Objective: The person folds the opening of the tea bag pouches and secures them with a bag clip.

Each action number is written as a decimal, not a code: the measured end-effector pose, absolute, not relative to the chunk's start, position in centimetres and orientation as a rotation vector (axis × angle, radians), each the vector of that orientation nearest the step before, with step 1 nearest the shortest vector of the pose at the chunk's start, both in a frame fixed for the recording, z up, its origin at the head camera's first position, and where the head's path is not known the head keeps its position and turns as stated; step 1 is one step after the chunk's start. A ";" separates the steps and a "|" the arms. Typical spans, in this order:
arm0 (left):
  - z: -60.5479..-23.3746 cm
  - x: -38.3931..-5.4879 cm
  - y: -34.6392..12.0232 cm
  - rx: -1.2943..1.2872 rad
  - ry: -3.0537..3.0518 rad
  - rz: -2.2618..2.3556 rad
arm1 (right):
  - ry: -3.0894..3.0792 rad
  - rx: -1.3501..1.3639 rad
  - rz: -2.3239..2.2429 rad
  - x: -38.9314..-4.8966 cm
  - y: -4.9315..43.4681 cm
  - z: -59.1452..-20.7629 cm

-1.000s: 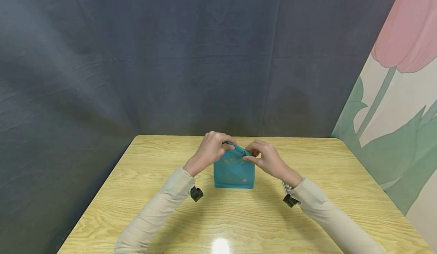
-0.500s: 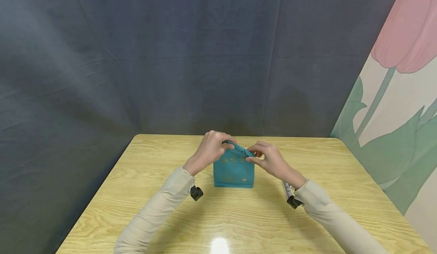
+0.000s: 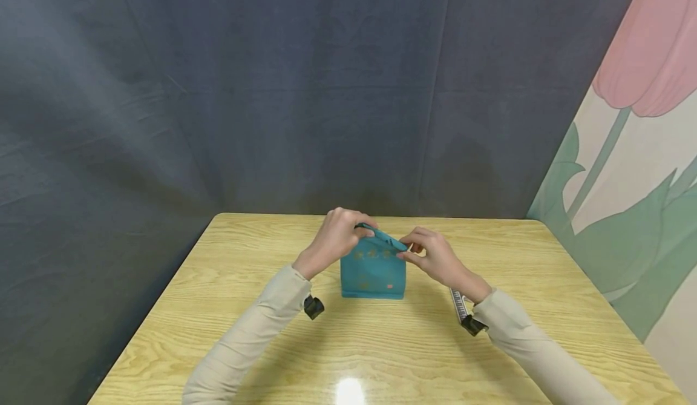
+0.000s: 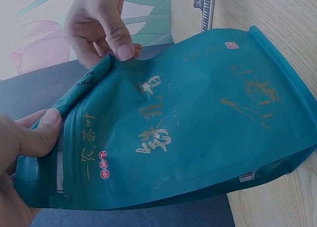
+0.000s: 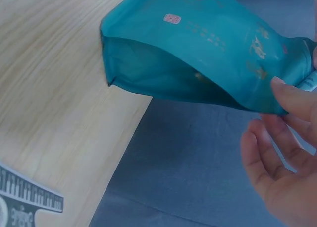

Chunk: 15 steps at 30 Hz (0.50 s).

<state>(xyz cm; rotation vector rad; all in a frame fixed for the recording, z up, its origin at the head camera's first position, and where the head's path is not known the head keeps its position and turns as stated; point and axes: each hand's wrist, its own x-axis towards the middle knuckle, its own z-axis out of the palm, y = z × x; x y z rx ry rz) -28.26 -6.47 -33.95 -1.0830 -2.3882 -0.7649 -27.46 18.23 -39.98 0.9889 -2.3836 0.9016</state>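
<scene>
**Pouch top: both hands on it, state of the seal not readable**

Teal pouch [image 3: 373, 269] stands upright on the wooden table [image 3: 272, 344], roughly mid-table, base flat on the wood. Gold lettering faces the person.

Left hand [image 3: 333, 240] grips the pouch's top-left corner: thumb over the front face, fingers curled behind the top strip (left wrist view shows the thumb [image 4: 42, 133] pressed on the strip). Right hand [image 3: 432, 256] is at the pouch's top-right corner, thumb and fingertip pinching the edge [image 4: 119, 51]; in the right wrist view the other fingers [image 5: 297, 100] are loosely spread just under the top edge.

Progress, my read: early stage. Pouch is placed and steadied, and both top corners are held. The top looks flat and mostly closed; can't tell if the zip strip is parted at all. Everything beyond getting a grip appears still to do.

A ruler-marked strip [image 3: 458, 304] lies on the table just right of the pouch, by the right wrist.
</scene>
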 end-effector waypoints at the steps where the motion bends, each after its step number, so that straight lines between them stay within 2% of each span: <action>1: -34.0 -28.2 -6.5 -1.086 -2.391 -0.768 | -2.389 0.984 0.900 -27.5 18.4 -40.1; 15: -33.9 -28.3 -6.3 -1.089 -2.381 -0.779 | -2.451 0.943 0.842 -27.2 21.4 -41.7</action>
